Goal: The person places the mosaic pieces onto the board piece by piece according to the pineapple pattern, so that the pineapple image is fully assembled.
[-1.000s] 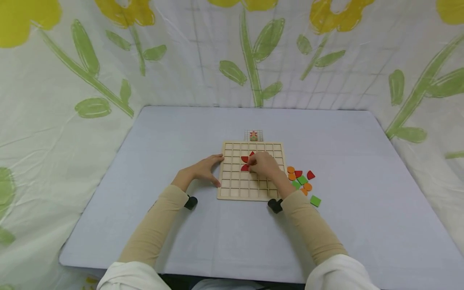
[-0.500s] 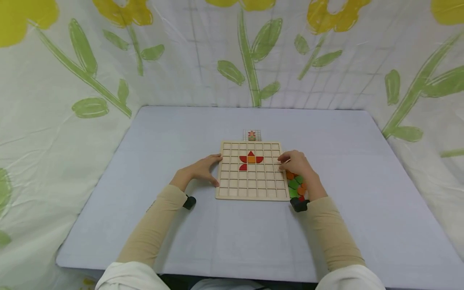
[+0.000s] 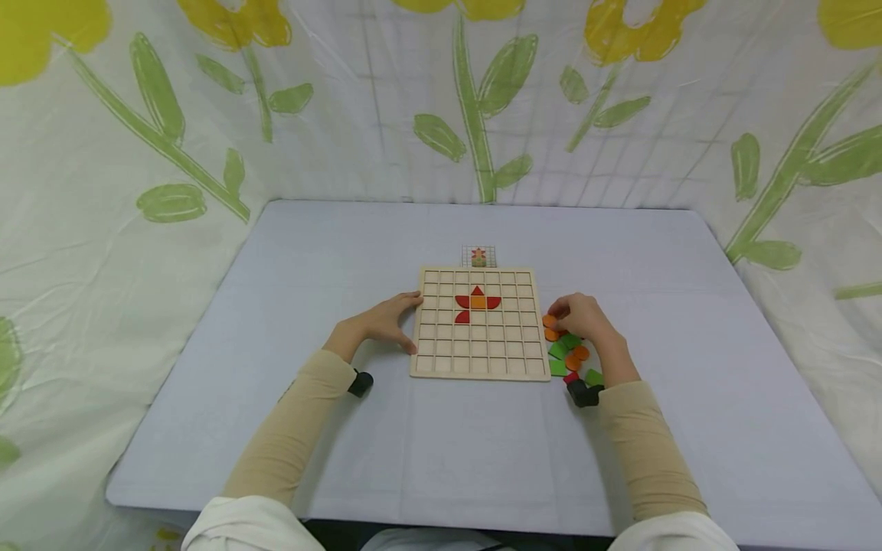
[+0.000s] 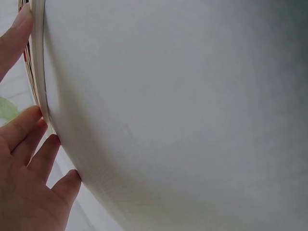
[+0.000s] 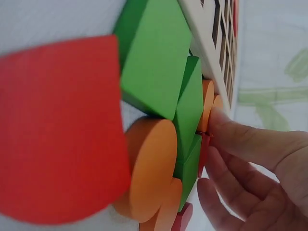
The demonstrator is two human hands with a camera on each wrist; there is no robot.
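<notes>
My left hand (image 3: 380, 320) rests against the left edge of a wooden grid board (image 3: 511, 330), thumb and fingers spread along it. On the board, an orange square (image 3: 478, 303) has a red triangle (image 3: 477, 291) above it and red rounded pieces on both sides. Another red rounded piece (image 3: 462, 317) lies just below left. Beyond the board's right edge, my right hand (image 3: 584, 315) reaches down among loose pieces. In the right wrist view its thumb and fingers are parted, the tips right at a red piece (image 5: 204, 153) and the orange discs (image 5: 206, 103).
A small printed card (image 3: 478, 256) with a gridded picture lies behind the board. Green squares (image 3: 558, 368), orange discs and a red piece (image 5: 62, 130) are scattered beside the board's right edge. A flowered curtain (image 3: 331, 138) hangs behind the table.
My right hand has left the middle of the board and moved right to the loose pieces. A red rounded piece right of the orange square is now uncovered. The left hand stays put.
</notes>
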